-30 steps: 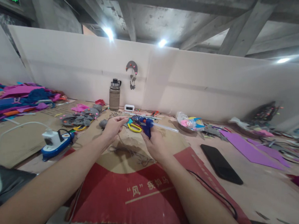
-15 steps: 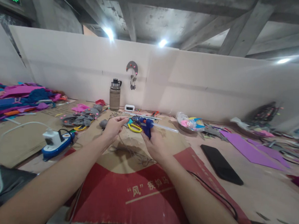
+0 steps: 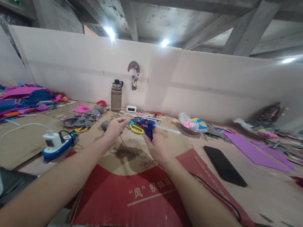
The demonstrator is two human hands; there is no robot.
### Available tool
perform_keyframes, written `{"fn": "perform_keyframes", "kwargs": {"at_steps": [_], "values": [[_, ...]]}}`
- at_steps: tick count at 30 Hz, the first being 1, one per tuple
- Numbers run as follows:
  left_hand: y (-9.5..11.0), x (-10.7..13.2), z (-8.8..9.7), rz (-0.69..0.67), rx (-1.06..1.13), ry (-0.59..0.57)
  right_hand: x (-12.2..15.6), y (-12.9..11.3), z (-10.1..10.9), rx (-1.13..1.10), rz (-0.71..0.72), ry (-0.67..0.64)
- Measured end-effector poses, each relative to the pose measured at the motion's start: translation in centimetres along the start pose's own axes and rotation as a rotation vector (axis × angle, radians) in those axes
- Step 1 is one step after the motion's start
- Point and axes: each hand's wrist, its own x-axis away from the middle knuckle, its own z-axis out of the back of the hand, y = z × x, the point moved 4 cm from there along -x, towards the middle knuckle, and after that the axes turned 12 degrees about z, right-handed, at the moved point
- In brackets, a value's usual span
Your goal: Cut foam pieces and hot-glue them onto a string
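Note:
My right hand (image 3: 158, 146) is closed around the grip of a blue glue gun (image 3: 147, 125), whose clear glue stick (image 3: 168, 129) sticks out to the right. The gun's nozzle points left toward my left hand (image 3: 115, 127). That hand pinches a thin grey cord (image 3: 129, 152), which trails down onto the red and brown cardboard sheet (image 3: 137, 190) under both forearms. Yellow-handled scissors (image 3: 136, 129) lie just behind and between the hands.
A brown water bottle (image 3: 116, 96) and a small white clock (image 3: 131, 109) stand by the white partition. A blue power strip (image 3: 55, 144) sits left, a black phone (image 3: 225, 165) right. Felt scraps, purple sheets (image 3: 253, 151) and a bowl of pompoms (image 3: 191, 125) litter the table.

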Motion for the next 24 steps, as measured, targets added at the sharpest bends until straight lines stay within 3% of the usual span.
{"fn": "perform_keyframes", "kwargs": {"at_steps": [19,24], "values": [[0.35,0.26,-0.06,0.005,0.023,0.022,0.00,0.42,-0.11,0.011,0.028,0.018],[0.10,-0.19,0.31,0.018,0.034,0.027,0.14,0.84,0.13,-0.042,-0.046,0.069]]}}
